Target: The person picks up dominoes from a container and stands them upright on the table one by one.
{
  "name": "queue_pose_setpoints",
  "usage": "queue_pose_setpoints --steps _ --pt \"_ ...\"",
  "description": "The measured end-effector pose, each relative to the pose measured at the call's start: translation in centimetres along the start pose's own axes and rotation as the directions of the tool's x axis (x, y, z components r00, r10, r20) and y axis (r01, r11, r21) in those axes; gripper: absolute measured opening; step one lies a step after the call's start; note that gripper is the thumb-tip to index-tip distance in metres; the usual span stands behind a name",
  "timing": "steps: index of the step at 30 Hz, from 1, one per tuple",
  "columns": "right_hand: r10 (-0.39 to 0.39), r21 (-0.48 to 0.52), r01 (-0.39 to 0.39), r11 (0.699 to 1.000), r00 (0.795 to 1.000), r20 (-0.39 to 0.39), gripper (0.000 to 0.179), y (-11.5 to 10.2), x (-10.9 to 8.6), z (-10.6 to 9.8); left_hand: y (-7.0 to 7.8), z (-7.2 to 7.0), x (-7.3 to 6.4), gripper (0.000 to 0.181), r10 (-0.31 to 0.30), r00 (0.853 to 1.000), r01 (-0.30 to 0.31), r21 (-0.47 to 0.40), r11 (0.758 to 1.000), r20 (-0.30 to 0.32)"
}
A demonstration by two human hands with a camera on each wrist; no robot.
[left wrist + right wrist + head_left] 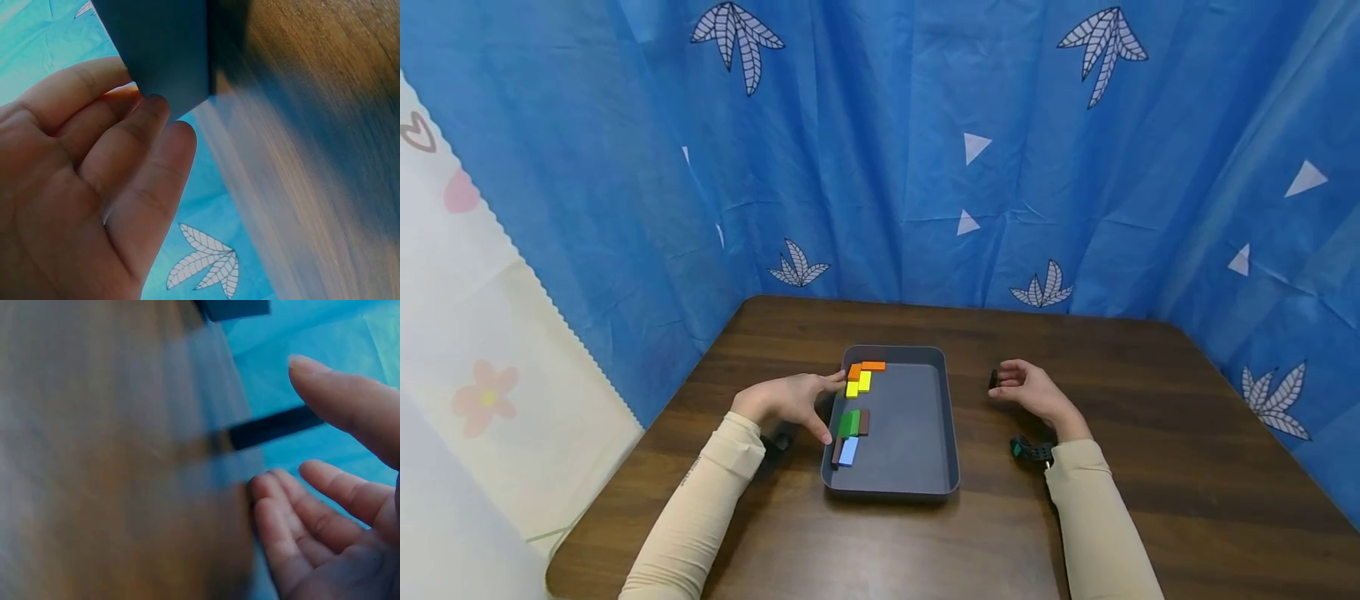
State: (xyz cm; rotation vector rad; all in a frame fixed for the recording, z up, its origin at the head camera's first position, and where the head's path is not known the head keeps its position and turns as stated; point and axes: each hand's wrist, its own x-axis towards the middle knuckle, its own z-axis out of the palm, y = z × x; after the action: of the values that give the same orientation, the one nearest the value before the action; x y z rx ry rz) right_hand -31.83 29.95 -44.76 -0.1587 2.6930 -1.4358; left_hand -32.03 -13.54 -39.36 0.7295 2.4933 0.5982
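A grey tray (917,433) lies on the table, with several coloured blocks along its left side. My left hand (793,400) is at the tray's left wall, thumb and fingers spread apart; in the left wrist view its fingertips meet the dark tray wall (172,69). To the right of the tray, my right hand (1033,392) is around a small black block (993,379). The right wrist view has the black block (275,428) standing on end between spread thumb and fingers, its upper end overlapped by the thumb.
Inside the tray are orange blocks (873,366), yellow blocks (865,382), green ones (850,424), a brown one (864,422), a dark brown one (837,453) and a light blue one (848,452). A blue curtain (887,167) hangs behind the wooden table (1000,533).
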Motion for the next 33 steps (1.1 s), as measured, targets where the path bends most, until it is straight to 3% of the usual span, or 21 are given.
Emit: queue_pose_setpoints --steps 5,11,14,22,26,33 --pt "-0.013 -0.027 0.011 1.0 0.999 -0.047 0.078 -1.5 -0.7 -1.4 -0.1 -0.1 -0.1 0.104 -0.014 1.0 0.014 -0.002 1.0 -0.001" --pt "-0.121 0.0 0.122 0.993 0.986 -0.114 0.066 -6.6 -1.3 -1.5 -0.1 0.1 -0.3 0.103 -0.014 1.0 0.014 -0.069 0.998 0.008" --pt "-0.179 0.03 0.183 0.983 0.979 -0.101 0.059 -9.3 -1.1 -1.0 0.0 0.2 -0.2 0.104 -0.016 1.0 0.016 -0.101 0.995 0.008" --pt "-0.259 0.009 0.259 0.966 0.966 0.006 0.048 -14.7 1.4 1.5 0.2 0.0 0.1 0.105 -0.026 1.0 0.026 -0.032 0.999 -0.005" --pt "-0.262 -0.013 0.264 0.965 0.963 0.064 0.045 -15.7 3.2 3.3 0.3 0.2 0.1 0.106 -0.031 1.0 0.031 -0.044 0.999 -0.005" --pt "-0.223 0.025 0.222 0.975 0.968 0.112 0.036 -15.4 5.9 6.3 0.2 0.3 0.1 0.106 -0.021 1.0 0.021 -0.042 0.999 0.001"
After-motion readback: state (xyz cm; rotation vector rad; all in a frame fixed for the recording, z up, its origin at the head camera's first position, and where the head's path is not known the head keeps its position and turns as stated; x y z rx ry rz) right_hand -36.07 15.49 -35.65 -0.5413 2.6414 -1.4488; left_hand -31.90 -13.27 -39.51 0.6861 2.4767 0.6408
